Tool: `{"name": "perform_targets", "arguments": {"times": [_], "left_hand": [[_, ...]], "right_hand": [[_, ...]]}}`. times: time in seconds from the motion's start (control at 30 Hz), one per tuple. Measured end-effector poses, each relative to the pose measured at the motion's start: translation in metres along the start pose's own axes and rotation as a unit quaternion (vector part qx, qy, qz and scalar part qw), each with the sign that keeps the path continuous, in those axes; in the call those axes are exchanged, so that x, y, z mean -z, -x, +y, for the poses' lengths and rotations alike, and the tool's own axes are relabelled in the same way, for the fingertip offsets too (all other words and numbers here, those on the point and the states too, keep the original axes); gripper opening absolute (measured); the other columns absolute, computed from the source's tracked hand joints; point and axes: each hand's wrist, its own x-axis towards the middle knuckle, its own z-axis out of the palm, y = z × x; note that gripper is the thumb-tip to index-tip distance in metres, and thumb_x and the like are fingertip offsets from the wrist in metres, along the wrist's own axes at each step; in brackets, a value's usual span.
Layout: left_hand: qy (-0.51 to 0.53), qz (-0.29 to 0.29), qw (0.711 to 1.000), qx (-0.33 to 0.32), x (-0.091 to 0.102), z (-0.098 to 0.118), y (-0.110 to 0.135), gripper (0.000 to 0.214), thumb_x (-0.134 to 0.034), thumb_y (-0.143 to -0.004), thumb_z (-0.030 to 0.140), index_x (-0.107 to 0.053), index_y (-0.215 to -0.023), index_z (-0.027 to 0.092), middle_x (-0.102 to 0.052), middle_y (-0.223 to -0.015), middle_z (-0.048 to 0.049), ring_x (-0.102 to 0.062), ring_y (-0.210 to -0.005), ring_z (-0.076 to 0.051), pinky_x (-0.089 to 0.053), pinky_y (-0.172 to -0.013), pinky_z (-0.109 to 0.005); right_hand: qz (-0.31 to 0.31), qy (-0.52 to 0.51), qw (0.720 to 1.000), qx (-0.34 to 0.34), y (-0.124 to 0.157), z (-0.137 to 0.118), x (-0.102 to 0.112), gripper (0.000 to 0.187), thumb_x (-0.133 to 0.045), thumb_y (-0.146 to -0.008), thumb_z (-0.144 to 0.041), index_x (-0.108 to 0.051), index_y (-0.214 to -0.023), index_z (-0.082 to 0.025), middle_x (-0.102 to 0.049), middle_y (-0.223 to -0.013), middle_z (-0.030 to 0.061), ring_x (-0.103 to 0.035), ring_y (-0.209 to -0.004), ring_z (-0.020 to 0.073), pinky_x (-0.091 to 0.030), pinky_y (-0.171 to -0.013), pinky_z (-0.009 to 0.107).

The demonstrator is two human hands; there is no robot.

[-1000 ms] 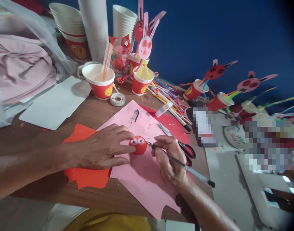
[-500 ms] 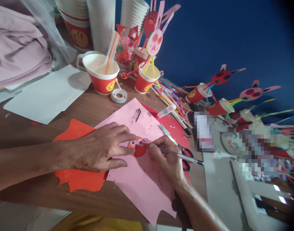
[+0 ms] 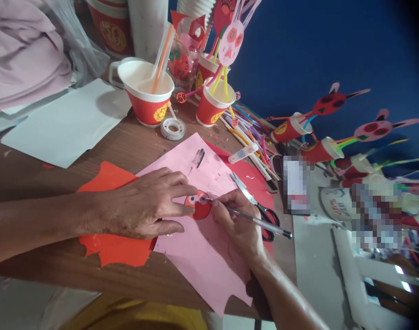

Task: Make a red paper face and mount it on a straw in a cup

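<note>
The small red paper face [image 3: 202, 212], with two white eyes stuck on it, is lying flat on a pink sheet [image 3: 202, 261] toward the near edge of the counter [image 3: 127, 146]. The left hand [image 3: 144, 207] is pinning it down, its fingers stretched out flat and grasping nothing, their tips resting on the face's rim. The right hand [image 3: 237, 225] is clenching a pen [image 3: 255, 221] in a writing grip, and the tip is touching the eye nearer that hand, so the step in hand appears to be dotting in a pupil. That is calling, I judge, for a light, steady tip and firm pressure so the disc is not sliding. A red-orange sheet [image 3: 116, 250] is lying under the left hand. Scissors [image 3: 268, 215] are lying just beside the right hand, and a pen cap [image 3: 198, 157], a glue tube [image 3: 242, 153], a tape roll [image 3: 172, 129] and a paper cup [image 3: 150, 107] are sitting farther back.
</note>
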Motion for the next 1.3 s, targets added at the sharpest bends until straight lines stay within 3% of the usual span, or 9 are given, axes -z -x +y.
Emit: {"name": "perform_targets", "arguments": {"times": [1.3], "left_hand": [[-0.001,-0.005,1.0,0.002,0.001,0.0001,-0.0005,0.025,-0.06,-0.09,0.035,-0.069,-0.111,0.025,-0.058,-0.131,-0.009,-0.051,-0.109,-0.029,-0.042,-0.092,-0.047]], "right_hand": [[0.004,0.015,1.0,0.002,-0.0006,-0.0031,0.0005,0.015,-0.062,-0.084,-0.033,-0.059,-0.075,-0.021,-0.064,-0.056,-0.0046,-0.056,-0.049,0.0102,-0.042,-0.049,0.021]]}}
